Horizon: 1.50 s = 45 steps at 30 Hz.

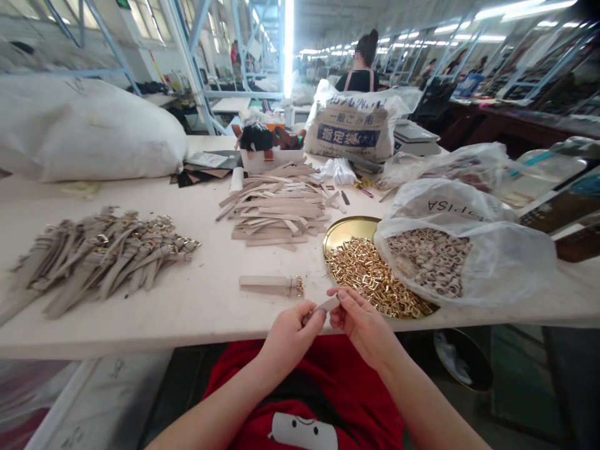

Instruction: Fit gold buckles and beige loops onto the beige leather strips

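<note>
Close to the table's front edge, my left hand (296, 328) is closed around a beige strap (328, 304). My right hand (359, 322) pinches the strap's other end between thumb and fingers. Whether a buckle or loop sits on this strap is hidden by my fingers. Just beyond my hands lies a small stack of straps (266, 285) with gold buckles (299, 286) at its right end. To the right, a round gold tray (347, 230) bears a heap of gold buckles (370, 275). A clear plastic bag (506, 256) overlaps the tray, with small beige loops (431, 256) inside.
A pile of buckled straps (117, 253) lies at left, and loose beige strips (281, 206) lie mid-table. Behind are a white sack (89, 128), a box (255, 161), a printed bag (351, 128) and a scale (415, 134). A person (360, 72) is farther back.
</note>
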Tool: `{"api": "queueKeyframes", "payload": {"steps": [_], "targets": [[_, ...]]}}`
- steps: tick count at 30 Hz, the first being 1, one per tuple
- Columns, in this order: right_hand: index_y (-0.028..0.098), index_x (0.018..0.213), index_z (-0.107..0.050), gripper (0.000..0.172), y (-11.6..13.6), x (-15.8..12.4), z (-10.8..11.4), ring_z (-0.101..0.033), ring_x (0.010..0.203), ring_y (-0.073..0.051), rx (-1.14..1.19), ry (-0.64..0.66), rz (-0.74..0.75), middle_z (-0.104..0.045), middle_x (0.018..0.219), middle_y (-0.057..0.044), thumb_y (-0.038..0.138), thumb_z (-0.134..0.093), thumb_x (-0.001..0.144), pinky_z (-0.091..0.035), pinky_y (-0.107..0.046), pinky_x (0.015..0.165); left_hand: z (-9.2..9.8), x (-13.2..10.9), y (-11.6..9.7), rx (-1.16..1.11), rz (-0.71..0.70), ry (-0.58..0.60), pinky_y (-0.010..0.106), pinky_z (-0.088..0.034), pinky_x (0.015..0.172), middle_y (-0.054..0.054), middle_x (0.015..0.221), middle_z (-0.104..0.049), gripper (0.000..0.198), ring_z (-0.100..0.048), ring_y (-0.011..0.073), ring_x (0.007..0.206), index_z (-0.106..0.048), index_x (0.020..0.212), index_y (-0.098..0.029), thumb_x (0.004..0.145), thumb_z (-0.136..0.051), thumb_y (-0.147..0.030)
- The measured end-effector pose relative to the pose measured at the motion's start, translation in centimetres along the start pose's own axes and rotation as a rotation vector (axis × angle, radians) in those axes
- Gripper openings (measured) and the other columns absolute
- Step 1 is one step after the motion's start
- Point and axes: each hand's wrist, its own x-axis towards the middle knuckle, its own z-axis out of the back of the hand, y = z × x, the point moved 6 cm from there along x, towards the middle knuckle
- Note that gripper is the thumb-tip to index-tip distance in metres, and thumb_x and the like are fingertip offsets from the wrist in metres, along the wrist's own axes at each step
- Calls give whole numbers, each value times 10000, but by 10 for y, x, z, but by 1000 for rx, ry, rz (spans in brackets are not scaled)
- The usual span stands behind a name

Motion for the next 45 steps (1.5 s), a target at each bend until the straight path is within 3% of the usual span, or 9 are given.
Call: {"api": "queueKeyframes", "payload": {"steps": [9,14,19,26,28,31,36,40,45], "targets": [[170,861,-624,294,-21,-7,-4,-374,455,-39,138,-47,-79,-465,536,52,416,-651,702,-321,-151,422,8,-12,10,129,-58,-53,213,-287,527,-43,551,-444,309,-413,103,544,-551,706,-171,843,-371,-382],[151,905,-639,325,-19,-10,-8,-368,448,-48,-75,-30,41,-457,529,49,421,-632,723,-315,-177,428,6,-15,14,146,-70,-35,210,-279,533,-48,576,-441,313,-410,96,561,-531,693,-178,853,-361,-386],[154,899,-636,359,-27,-8,-1,-302,429,-54,-113,-90,71,-364,474,71,477,-550,768,-258,-192,418,2,-13,13,105,-68,9,204,-280,539,-56,571,-439,289,-405,87,561,-509,661,-175,848,-381,-356],[146,859,-614,365,-29,-7,4,-373,497,-87,-547,-10,103,-432,525,43,485,-496,792,-308,-228,483,-4,-4,16,-48,-60,136,212,-361,646,-14,719,-577,268,-492,113,678,-548,754,-166,845,-382,-356],[161,845,-589,323,-27,-5,9,-375,509,-87,-526,-51,113,-440,553,46,470,-532,770,-315,-225,489,-5,-3,23,-73,-8,140,210,-361,593,-22,714,-561,181,-474,107,638,-531,873,-170,813,-434,-311],[176,747,-545,263,-27,-2,11,-370,514,-82,-481,-89,130,-447,571,51,435,-587,733,-314,-218,490,-8,-2,33,-129,79,124,205,-351,532,-47,644,-518,212,-449,95,560,-461,992,-175,787,-423,-215],[182,708,-540,237,-31,-3,8,-428,561,-105,-508,-37,139,-509,602,31,410,-591,742,-344,-236,537,-8,5,40,-220,123,71,198,-367,523,-54,611,-531,240,-474,87,536,-397,995,-181,761,-450,-183],[172,792,-606,391,-30,-4,14,-455,607,-130,-414,-29,204,-531,631,-5,486,-380,851,-362,-268,588,-7,8,43,-331,201,50,188,-373,462,-54,637,-555,253,-478,71,466,-339,899,-200,739,-528,-249],[189,745,-573,201,-42,0,18,-412,558,-92,-221,1,-15,-506,608,37,388,-605,754,-333,-235,563,-7,5,42,-351,221,47,174,-362,435,-66,581,-528,287,-489,70,453,-333,761,-203,717,-584,-334]]}}
